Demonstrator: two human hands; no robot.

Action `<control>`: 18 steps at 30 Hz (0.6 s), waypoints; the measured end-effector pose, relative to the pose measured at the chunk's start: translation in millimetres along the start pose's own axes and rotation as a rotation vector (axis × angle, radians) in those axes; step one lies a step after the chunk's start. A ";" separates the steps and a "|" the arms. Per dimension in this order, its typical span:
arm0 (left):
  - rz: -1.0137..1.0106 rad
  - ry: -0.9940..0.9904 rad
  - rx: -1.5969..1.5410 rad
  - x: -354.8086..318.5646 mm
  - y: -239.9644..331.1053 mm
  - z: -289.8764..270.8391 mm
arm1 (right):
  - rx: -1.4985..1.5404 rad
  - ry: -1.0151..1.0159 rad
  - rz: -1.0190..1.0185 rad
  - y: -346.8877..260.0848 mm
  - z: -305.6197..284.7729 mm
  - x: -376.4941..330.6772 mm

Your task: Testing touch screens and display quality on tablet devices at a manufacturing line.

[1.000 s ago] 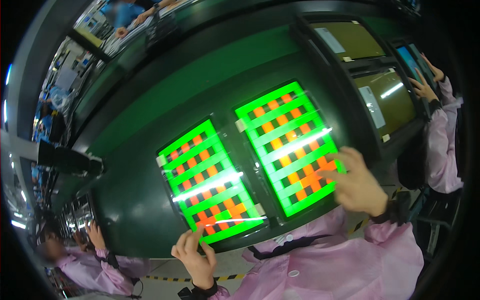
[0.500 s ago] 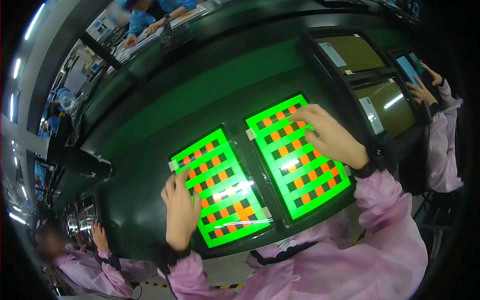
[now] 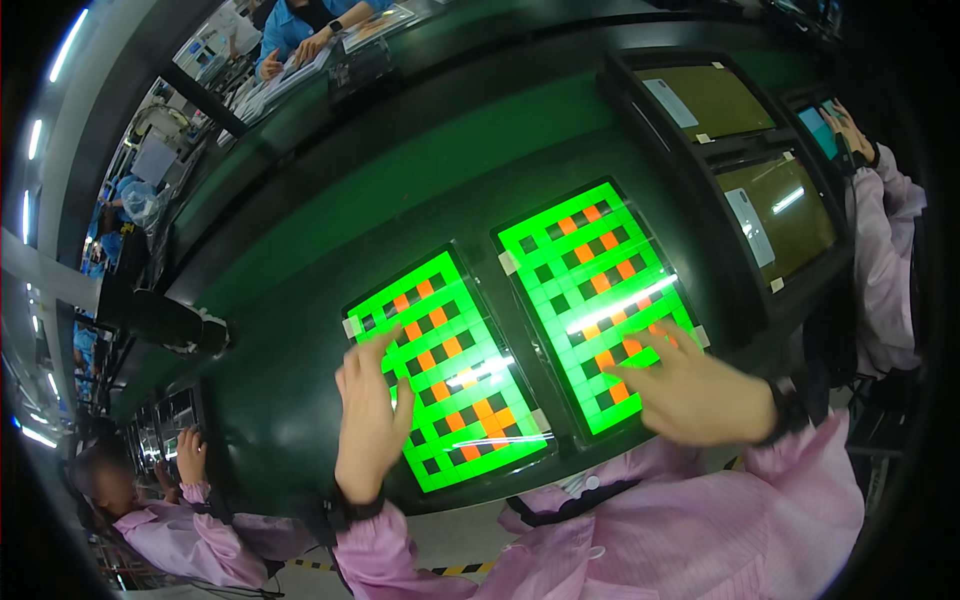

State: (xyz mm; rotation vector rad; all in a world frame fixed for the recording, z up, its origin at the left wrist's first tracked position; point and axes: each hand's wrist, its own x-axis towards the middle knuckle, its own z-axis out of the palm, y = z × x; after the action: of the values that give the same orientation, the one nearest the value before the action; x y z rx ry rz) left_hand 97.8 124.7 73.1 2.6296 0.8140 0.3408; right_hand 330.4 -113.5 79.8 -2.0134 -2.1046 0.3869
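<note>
Two tablet-like touch screens lie side by side on the dark bench, each lit with a bright green grid broken by black and orange squares. My left hand [image 3: 372, 425] is over the left edge of the left screen [image 3: 478, 345], fingers apart and fingertips at the grid; nothing is in it. Over the lower right part of the right screen [image 3: 560, 262] my right hand [image 3: 700, 392] reaches in with fingers spread, also holding nothing. Whether the fingertips press the glass, I cannot tell. Pale tabs [image 3: 508, 263] stick to the screens' edges.
A black rack at upper right holds two unlit panels [image 3: 725, 105]. Beyond it, a co-worker's hands [image 3: 850, 132] are at another screen. Another person's hand [image 3: 191, 455] works at lower left. A black cylinder [image 3: 165, 325] on an arm stands at left.
My right hand has moved down from the upper part of the right screen to its lower part. On both screens, orange squares toward the left side have turned green. My left hand has shifted slightly.
</note>
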 end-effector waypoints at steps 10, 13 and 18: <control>0.084 -0.381 0.188 -40.2 37.0 -0.3 | 0.042 0.336 0.117 69.5 -9.8 44.9; -0.065 -0.627 0.073 -84.9 71.9 -31.2 | 0.066 0.377 0.065 88.7 -4.8 90.6; 0.082 -0.300 -0.038 -28.5 42.1 -12.7 | -0.034 0.214 0.155 70.8 5.0 58.3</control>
State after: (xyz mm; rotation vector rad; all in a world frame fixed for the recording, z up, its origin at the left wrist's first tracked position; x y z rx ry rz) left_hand 91.5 79.2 98.5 2.5969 0.5964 -0.0192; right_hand 392.8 -52.9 50.0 -2.1382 -1.8485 0.1510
